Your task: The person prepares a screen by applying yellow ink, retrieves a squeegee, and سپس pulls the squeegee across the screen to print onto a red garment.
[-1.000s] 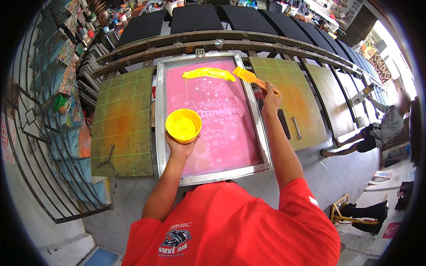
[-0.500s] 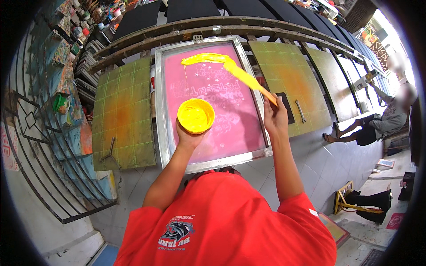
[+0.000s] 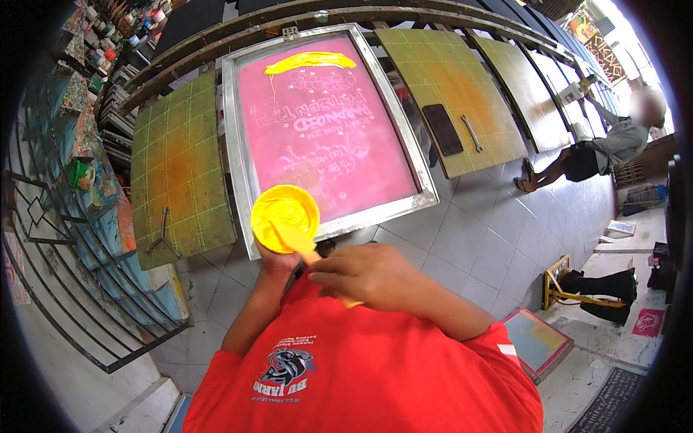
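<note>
My left hand (image 3: 274, 256) is closed around a yellow cup (image 3: 285, 203) of thick yellow ink, held low over the near-left corner of a screen. My right hand (image 3: 368, 278) grips an orange spatula (image 3: 309, 249), its blade dipped into the cup. The screen has a silver frame (image 3: 375, 212) around pink mesh (image 3: 321, 166) with pale reversed lettering. A long band of yellow ink (image 3: 310, 62) lies across the mesh's far end, a thin drip hanging from its left part.
Worn platens (image 3: 173, 144) flank the screen, carrying a three-armed tool (image 3: 164, 234), a dark phone-like slab (image 3: 442, 130) and a wrench (image 3: 472, 133). A metal railing (image 3: 76, 307) curves along the left. At the right, a person in grey (image 3: 613, 148) stands by further platens.
My right hand has brought the spatula from the ink band down and left into the cup. The cup has moved lower and toward me. The view has shifted, raising the screen in frame.
</note>
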Tool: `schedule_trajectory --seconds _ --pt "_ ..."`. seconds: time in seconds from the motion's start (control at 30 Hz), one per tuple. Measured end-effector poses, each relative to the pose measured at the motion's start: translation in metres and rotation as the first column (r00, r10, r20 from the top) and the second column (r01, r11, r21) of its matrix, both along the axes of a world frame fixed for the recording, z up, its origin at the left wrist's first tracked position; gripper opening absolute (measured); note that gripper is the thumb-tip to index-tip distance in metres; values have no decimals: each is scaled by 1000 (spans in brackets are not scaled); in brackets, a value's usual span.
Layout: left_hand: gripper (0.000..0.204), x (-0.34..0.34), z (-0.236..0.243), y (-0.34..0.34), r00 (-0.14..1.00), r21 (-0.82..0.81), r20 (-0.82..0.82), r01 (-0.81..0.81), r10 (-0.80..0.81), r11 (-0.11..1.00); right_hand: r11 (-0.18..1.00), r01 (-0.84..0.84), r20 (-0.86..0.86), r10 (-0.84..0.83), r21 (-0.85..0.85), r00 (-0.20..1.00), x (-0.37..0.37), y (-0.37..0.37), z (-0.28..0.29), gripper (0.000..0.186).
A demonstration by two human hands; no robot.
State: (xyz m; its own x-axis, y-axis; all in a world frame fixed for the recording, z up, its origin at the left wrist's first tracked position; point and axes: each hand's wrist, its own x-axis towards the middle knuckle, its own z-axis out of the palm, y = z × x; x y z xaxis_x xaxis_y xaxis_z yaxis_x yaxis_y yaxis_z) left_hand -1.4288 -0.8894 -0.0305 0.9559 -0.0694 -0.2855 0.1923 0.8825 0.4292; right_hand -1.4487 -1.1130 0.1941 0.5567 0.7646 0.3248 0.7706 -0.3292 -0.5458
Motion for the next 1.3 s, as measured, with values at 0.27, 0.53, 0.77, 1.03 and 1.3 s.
schedule_trajectory --seconds 0.27,0.53,0.77,1.03,1.3 --pt "66 -106 21 3 1000 -317 0 21 -22 948 962 -265 57 262 58 963 -58 18 -19 27" --pt "60 -229 13 -24 996 -601 -83 -77 34 796 921 -330 -37 345 208 938 -128 -6 -24 50" --pt "60 -302 6 41 916 -544 -34 -353 400 761 964 -126 -217 178 234 960 -140 -14 -49 53" --pt "56 -377 -4 230 790 -440 47 -533 611 723 987 -161 -356 141 -25 924 -188 106 -110 36" --pt "64 -440 20 444 747 -353 92 -594 659 723 962 -273 -425 244 -10 872 -243 312 -138 32"
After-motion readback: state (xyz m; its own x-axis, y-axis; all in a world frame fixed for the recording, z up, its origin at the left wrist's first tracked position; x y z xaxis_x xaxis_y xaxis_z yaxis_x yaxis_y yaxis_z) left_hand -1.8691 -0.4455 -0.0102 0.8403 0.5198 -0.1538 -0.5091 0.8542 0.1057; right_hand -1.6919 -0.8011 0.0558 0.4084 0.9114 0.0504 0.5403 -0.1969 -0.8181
